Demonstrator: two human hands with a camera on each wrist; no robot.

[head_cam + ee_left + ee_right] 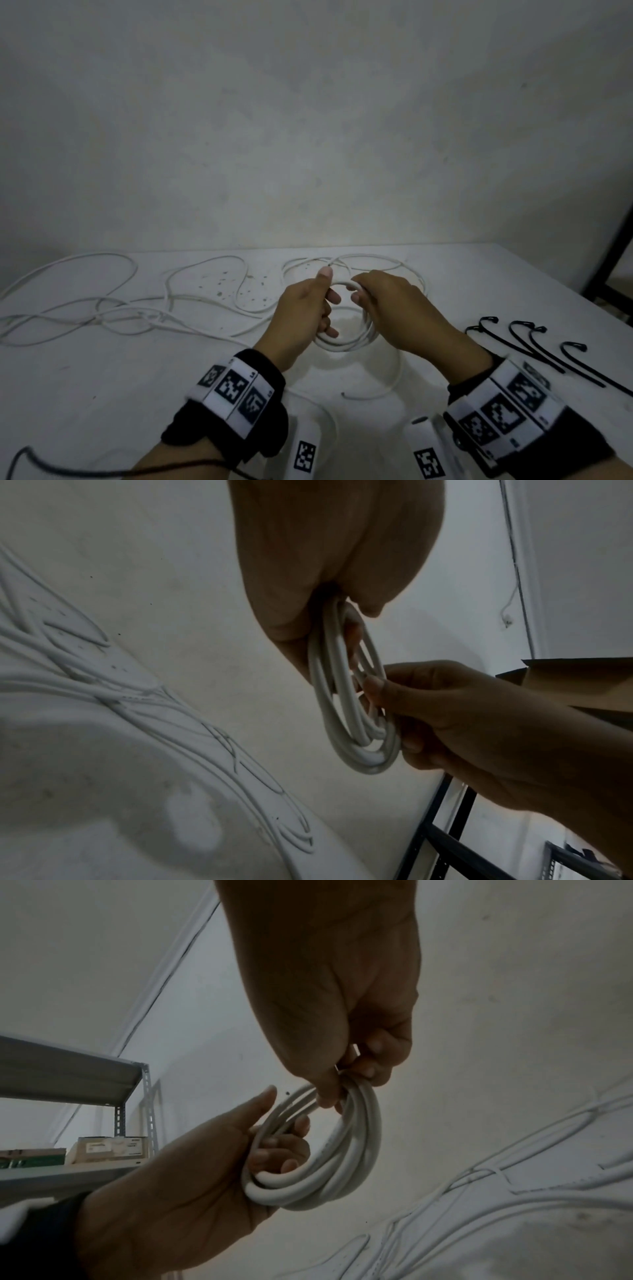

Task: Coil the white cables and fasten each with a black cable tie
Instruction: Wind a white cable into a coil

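Observation:
A coil of white cable (346, 337) hangs between both hands above the white table (479, 281). My left hand (317, 308) grips the coil's left side, fingers curled through the loops and thumb raised. My right hand (368, 296) pinches the top right of the coil (342, 1167). The left wrist view shows the coil (356, 718) edge-on, with the right hand's fingers (383, 693) closed on it. A loose tail of the cable (383, 387) trails on the table below. Several black cable ties (534, 346) lie to the right.
More loose white cable (120, 308) sprawls across the left and far middle of the table. A bare wall stands behind. A dark metal frame (613, 260) rises at the right edge, and a metal shelf (68, 1074) with boxes shows in the right wrist view.

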